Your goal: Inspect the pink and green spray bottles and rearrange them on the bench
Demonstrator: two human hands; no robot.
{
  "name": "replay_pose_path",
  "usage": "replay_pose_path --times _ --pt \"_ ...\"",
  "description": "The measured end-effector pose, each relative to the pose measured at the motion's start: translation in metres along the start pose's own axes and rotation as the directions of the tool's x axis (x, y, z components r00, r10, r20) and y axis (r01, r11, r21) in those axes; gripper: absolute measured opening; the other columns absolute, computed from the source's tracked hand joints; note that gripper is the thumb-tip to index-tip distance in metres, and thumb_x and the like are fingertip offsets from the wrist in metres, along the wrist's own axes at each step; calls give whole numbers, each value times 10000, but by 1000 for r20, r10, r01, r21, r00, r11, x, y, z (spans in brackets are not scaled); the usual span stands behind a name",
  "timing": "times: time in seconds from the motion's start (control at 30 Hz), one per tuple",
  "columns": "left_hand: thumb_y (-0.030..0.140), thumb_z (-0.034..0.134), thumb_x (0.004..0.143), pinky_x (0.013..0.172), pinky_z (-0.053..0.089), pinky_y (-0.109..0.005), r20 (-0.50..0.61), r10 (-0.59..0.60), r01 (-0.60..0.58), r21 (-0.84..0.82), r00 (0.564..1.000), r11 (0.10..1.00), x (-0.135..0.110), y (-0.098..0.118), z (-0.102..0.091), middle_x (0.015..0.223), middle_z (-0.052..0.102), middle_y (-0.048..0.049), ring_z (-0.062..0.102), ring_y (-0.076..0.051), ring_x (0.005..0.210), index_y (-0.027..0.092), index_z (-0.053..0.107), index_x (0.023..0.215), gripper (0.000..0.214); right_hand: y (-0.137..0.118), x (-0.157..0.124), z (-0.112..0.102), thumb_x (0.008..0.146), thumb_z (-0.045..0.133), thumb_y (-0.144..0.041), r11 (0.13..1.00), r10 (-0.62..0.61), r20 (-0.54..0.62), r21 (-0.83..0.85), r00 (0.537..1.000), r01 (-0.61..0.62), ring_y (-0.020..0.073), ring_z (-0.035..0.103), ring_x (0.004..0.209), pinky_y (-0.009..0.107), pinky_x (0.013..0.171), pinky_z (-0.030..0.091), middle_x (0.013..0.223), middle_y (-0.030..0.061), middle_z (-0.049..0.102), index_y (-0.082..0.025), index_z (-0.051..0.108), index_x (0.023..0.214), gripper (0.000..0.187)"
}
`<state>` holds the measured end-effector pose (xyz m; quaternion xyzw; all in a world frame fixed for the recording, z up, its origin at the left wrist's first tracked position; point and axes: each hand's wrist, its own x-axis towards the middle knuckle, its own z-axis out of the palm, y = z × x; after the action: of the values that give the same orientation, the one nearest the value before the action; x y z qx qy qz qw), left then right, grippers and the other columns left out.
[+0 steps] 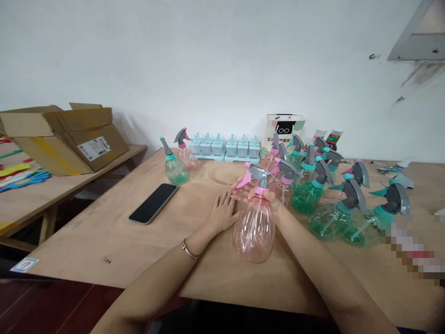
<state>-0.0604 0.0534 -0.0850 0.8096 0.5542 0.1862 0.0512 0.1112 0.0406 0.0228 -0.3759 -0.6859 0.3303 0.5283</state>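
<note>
My right hand [273, 201] grips a clear pink spray bottle [255, 232] around its neck, below the grey and pink trigger head. The bottle is nearly upright, with its nozzle pointing left. My left hand [223, 211] lies flat on the wooden table [156, 253], fingers stretched out, just left of that bottle and holding nothing. Close behind my right hand stands another pink spray bottle [282, 188]. Several green spray bottles, among them one with green liquid [306, 197], crowd the table to the right.
A black phone [153, 204] lies left of my hands. Behind it stand a green spray bottle [176, 169] and a pink one [187, 157]. Light-blue ice-pop molds [224, 148] and a printed bag [273, 124] line the wall. An open cardboard box [69, 139] sits on the left table.
</note>
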Motion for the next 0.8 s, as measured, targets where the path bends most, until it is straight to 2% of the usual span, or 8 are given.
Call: replay_pose_path --times 0.1,0.2,0.27,0.4,0.5,0.6,0.7,0.8 --pt "502 472 905 1173 157 -570 45 3 -4 29 999 1000 0 0 -3 1530 369 -168 257 -350 1453 190 390 1459 641 3 2 3 645 522 -822 971 -22 196 238 980 -25 326 633 1065 554 900 490 1006 128 695 -196 655 1001 733" --pt "476 462 908 1172 141 -579 78 16 -18 19 997 1000 0 -2 -4 1510 411 -145 254 -352 1453 211 419 1439 595 0 3 5 507 592 -861 936 -59 375 343 925 -79 327 645 1043 505 844 533 1006 132 694 -194 641 1015 840" --pt "444 468 904 1169 140 -584 40 51 -50 -25 998 998 -1 -5 -1 1508 415 -142 260 -364 1448 217 463 1407 552 -3 4 6 497 675 -797 946 -70 430 316 900 -77 313 657 1019 465 810 553 1019 122 695 -201 635 1032 801" --pt "399 516 872 1158 168 -598 -90 59 -71 -136 994 988 -1 -9 8 1477 447 -172 313 -393 1418 202 540 1330 500 -19 3 3 628 749 -567 984 -51 497 174 867 -41 241 672 982 401 814 568 1108 69 667 -242 594 1141 627" --pt "383 485 890 1155 162 -606 -75 31 -41 -131 997 991 0 -7 9 1468 460 -175 299 -384 1429 200 532 1334 482 -36 -5 -6 682 759 -426 996 26 548 61 836 -71 215 664 997 378 827 578 1205 70 614 -266 463 1321 722" --pt "448 486 895 1173 140 -575 -14 24 -25 -87 1000 996 0 -4 2 1523 380 -176 241 -354 1459 188 464 1396 565 -46 -22 -22 724 755 -357 994 102 525 -77 845 -72 214 665 990 388 836 586 1219 80 588 -282 336 1415 811" --pt "547 463 895 1180 140 -555 15 -8 9 -58 1000 998 -1 0 -5 1562 297 -183 209 -337 1472 162 402 1438 668 -46 -46 -41 725 770 -363 980 96 402 -200 911 -15 240 643 1059 407 882 580 1294 99 516 -298 343 1397 799" --pt "590 453 891 1182 130 -556 19 -6 8 -70 1000 998 -2 1 -6 1561 298 -180 215 -336 1470 170 402 1437 691 -38 -70 -60 725 773 -385 961 39 216 -276 976 23 258 609 1120 399 872 591 1343 110 433 -312 391 1343 730"
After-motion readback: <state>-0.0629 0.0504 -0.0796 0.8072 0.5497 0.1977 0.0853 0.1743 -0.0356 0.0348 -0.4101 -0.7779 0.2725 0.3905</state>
